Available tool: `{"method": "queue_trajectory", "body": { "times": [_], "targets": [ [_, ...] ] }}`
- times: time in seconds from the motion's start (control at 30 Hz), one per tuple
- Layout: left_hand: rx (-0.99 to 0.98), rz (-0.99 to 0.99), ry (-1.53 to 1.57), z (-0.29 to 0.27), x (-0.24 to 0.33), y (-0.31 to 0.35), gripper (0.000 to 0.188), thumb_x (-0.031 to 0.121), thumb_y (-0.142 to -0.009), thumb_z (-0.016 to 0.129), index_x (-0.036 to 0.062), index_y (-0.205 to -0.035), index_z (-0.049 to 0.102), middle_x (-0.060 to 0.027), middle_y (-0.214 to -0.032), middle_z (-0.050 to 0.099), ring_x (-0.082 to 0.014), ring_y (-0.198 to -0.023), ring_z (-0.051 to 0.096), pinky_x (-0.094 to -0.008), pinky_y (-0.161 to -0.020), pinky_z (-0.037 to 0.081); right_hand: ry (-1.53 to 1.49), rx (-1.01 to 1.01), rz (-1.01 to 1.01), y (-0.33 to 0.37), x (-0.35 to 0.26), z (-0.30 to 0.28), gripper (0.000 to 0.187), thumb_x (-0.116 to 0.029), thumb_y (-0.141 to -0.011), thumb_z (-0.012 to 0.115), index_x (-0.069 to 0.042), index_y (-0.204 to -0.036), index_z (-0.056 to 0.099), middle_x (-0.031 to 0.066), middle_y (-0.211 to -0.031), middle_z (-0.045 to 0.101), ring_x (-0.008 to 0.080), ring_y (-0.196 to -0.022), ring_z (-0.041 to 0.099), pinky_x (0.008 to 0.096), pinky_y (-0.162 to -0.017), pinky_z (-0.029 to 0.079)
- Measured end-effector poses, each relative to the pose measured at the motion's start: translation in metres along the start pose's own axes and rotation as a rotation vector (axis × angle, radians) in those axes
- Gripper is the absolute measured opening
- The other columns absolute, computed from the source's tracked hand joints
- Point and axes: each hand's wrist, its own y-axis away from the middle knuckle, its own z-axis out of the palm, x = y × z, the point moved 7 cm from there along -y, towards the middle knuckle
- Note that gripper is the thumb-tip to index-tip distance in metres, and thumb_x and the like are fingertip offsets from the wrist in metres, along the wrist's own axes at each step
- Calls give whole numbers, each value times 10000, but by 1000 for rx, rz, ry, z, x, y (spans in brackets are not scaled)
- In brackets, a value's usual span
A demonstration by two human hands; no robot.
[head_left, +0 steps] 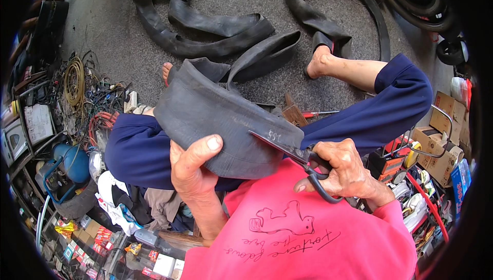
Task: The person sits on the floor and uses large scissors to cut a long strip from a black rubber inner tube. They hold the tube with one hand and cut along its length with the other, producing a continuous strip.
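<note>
A wide piece of black rubber inner tube (215,116) lies across my lap, its surface curved and creased. My left hand (192,167) grips its near edge, thumb on top and the other fingers hidden beneath. In my right hand (341,167) is a pair of scissors (322,186) with dark loop handles. One blade rests over the rubber's right part, beside a pale marking; where the other blade runs is hard to see. The far end of the rubber narrows into folded strips on the floor beyond my knees.
Long black rubber strips (221,44) lie on the grey floor ahead, with another strip (303,10) at the far right. Left are tangled cables, a yellow coil (74,82) and a blue machine (72,162). Cardboard boxes (434,144) stand right; a wooden block (294,109) sits between my legs.
</note>
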Motion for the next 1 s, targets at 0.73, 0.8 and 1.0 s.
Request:
{"method": "queue_trajectory", "body": {
  "times": [0.73, 0.8, 1.0],
  "targets": [
    [-76, 150, -158, 13, 28, 4, 884, 113, -595, 693, -116, -1385, 369, -297, -1215, 559, -372, -1078, 630, -564, -965, 515, 17, -20, -52, -8, -5, 4, 614, -490, -656, 882, 35, -720, 569, 117, -539, 505, 282, -475, 551, 359, -477, 434],
    [-103, 114, -177, 14, 29, 4, 881, 101, -602, 691, -110, -1393, 363, -296, -1225, 554, -372, -1094, 624, -566, -974, 509, 21, -40, -43, -9, -4, 3, 612, -483, -658, 882, 36, -716, 562, 125, -544, 509, 287, -479, 551, 362, -479, 432],
    [-72, 53, -134, 14, 27, 2, 857, 107, -611, 686, -94, -1386, 381, -256, -1241, 557, -339, -1067, 627, -453, -970, 498, -44, -138, 43, -11, 1, 5, 588, -459, -666, 880, 29, -691, 553, 102, -527, 459, 263, -464, 488, 364, -470, 391]
  ]
}}
